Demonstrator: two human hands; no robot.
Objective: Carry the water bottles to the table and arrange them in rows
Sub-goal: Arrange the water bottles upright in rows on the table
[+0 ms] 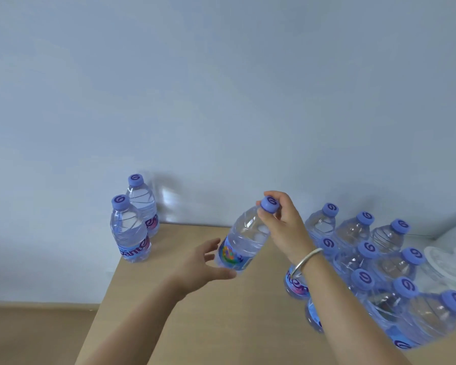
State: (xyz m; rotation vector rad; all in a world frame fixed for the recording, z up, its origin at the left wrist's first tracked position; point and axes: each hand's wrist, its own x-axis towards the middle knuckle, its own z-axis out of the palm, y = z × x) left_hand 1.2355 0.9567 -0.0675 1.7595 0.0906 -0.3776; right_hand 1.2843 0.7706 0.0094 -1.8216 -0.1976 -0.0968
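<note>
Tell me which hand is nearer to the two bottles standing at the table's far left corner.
Left. The left hand reaches open beside the lower part of the tilted bottle, just right of the two bottles. The right hand pinches that bottle's cap, farther right.

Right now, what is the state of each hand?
Left hand: open, reaching toward the tilted bottle.
Right hand: pinches that bottle's cap.

Purple letters "ante" show on the front left bottle's label [133, 250]; each cap [120, 202] bears a swirl mark.
</note>
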